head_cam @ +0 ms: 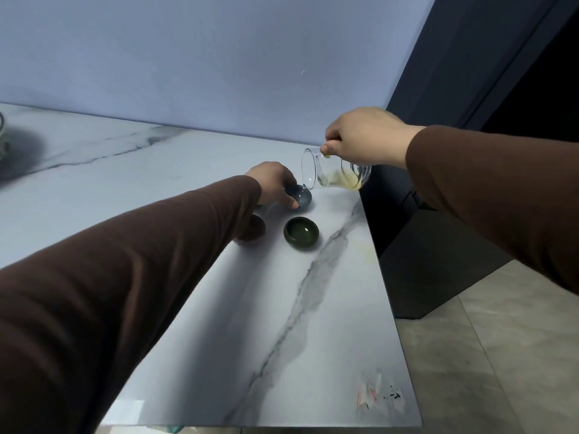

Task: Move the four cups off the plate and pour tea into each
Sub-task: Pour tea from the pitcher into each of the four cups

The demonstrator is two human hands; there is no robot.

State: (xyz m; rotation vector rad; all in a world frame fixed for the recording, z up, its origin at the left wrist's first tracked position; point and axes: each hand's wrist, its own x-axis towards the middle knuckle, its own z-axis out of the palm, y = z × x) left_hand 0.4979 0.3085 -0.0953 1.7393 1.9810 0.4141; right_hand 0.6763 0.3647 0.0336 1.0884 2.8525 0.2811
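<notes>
On the marble table (94, 170), running left to right:

Far left, nine o'clock edge: a rounded object (2, 133) cut off by the frame, too little showing to say what it is.

Left sleeve (109, 292): brown, sweeping in from seven o'clock up toward the centre, covering much of the tabletop.

Brown cup (255, 228): sitting on the table right beside the sleeve, half hidden under the forearm; contents cannot be seen.

Left hand (272, 183): dead centre, fingers curled around the blue cup, thumb pressed to its near rim, steadying it on the table.

Blue cup (299, 197): on the table, just at twelve o'clock from the green cup, its bowl open toward the pitcher's lip; whether liquid is inside is hard to tell.

Green cup (301, 232): standing alone and upright on the table, at six o'clock from the blue one, apart from both hands, with a glossy pool showing inside.

Glass pitcher (333, 172): tipped over nearly flat, mouth pointing at nine o'clock, spout right over the blue cup's rim, pale yellow tea (343, 181) pooled along its lower side.

Right hand (363, 136): up at one o'clock, closed down on the pitcher from above, fingers clamped at its top edge.

Right sleeve (501, 189): brown, coming in from three o'clock.

Fourth cup and plate: not to be seen from here.
</notes>
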